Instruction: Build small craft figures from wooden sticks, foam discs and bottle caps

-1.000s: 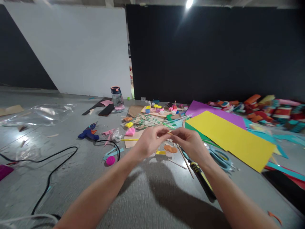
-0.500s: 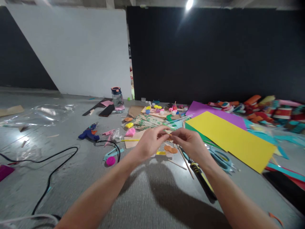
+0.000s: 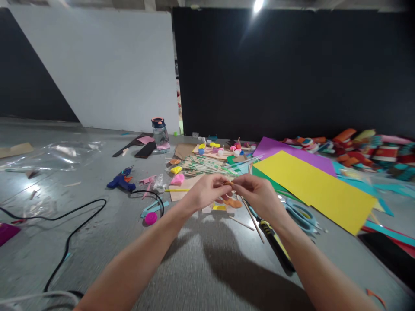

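Note:
My left hand and my right hand meet over the middle of the table. Between their pinched fingertips is a small orange piece, which looks like modelling clay and is mostly covered by the fingers. Just below them lie more flattened orange pieces and a yellow piece. Behind the hands is a pile of thin sticks with green marks. Close to my right wrist are a black-and-yellow handled tool and blue scissors.
On the left are a blue glue gun with a black cord, a round magenta lid and a water bottle. Yellow and purple sheets lie to the right. Small clay pots stand behind the sticks.
My left fingers have shifted slightly on the orange piece, and more of it shows between the fingertips. My right hand stays almost in place.

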Available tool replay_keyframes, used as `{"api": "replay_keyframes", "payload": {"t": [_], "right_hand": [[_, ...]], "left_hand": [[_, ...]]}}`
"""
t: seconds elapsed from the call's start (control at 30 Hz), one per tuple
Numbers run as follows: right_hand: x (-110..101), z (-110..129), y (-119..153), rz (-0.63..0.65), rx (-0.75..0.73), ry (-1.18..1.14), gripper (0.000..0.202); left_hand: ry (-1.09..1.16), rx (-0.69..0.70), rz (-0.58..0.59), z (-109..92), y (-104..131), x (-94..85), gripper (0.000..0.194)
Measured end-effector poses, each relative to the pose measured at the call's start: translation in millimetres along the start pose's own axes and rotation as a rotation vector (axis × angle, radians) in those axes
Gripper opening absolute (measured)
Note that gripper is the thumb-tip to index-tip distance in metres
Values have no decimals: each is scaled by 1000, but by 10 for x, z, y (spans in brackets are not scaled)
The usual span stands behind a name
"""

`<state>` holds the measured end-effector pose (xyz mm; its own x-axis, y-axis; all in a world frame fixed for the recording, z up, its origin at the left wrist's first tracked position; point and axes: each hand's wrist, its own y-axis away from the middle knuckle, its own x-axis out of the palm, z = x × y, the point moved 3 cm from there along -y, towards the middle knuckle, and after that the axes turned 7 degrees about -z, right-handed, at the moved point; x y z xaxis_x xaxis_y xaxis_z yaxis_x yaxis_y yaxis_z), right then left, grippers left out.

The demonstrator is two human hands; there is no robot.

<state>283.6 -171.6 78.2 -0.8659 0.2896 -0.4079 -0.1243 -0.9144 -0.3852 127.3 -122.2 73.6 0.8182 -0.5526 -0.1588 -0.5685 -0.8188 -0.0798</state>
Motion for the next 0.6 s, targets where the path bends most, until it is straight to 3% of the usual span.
{"api": "replay_keyframes", "payload": {"t": [0.17, 0.4, 0.6], "right_hand": [[-6, 46, 12, 3, -40, 58, 15], [-5, 66, 29, 14, -52, 115, 13], [-55, 3, 9, 22, 38, 41, 20]], "left_hand": [[27, -53, -8, 15, -8, -8, 7], [-69, 29, -113, 96, -25, 11, 7], [-20, -10, -70, 60, -24, -6, 10]]}}
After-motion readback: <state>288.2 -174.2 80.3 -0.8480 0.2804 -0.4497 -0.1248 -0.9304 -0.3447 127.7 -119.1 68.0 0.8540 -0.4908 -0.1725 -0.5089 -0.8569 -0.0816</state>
